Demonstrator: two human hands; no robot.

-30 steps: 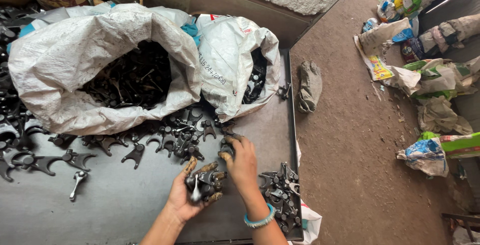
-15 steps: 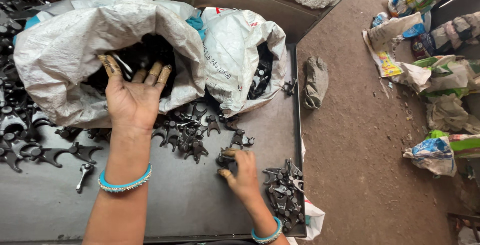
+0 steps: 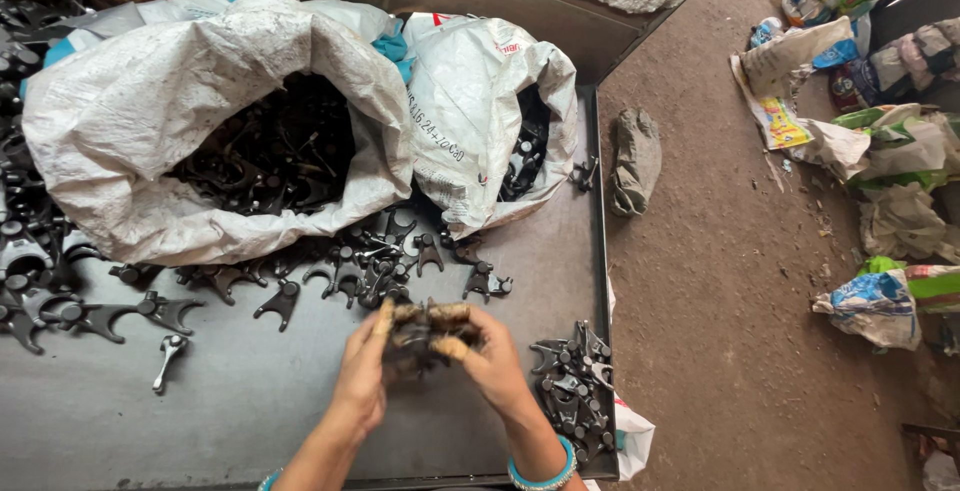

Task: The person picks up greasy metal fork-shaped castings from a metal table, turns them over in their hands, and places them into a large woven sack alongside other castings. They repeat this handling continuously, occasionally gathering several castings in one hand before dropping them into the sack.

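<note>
Near the front of the dark surface (image 3: pixel 250 411), your two hands meet over a small bunch of dark metal parts (image 3: pixel 422 336). Your left hand (image 3: pixel 362 376) cups the bunch from the left side, and your right hand (image 3: pixel 490 361) cups it from the right. Both grips are pressed together on the parts, with your fingers curled around them, so the bunch sits just above the surface between your palms. A blue bracelet (image 3: pixel 545 471) is on your right wrist. Just right of your right hand lies a little heap of the same parts (image 3: pixel 572 391), close to the edge. More forked parts (image 3: pixel 360 266) lie loose behind your hands. Behind those, a big white sack (image 3: pixel 200 121) lies open, full of dark parts, and a smaller white sack (image 3: pixel 480 111) sits just beside it. One small shiny piece (image 3: pixel 168 356) lies alone, well to the left of your hands. Off the surface, a gray rag (image 3: pixel 635 161) lies on the dirt floor (image 3: pixel 720 351).
</note>
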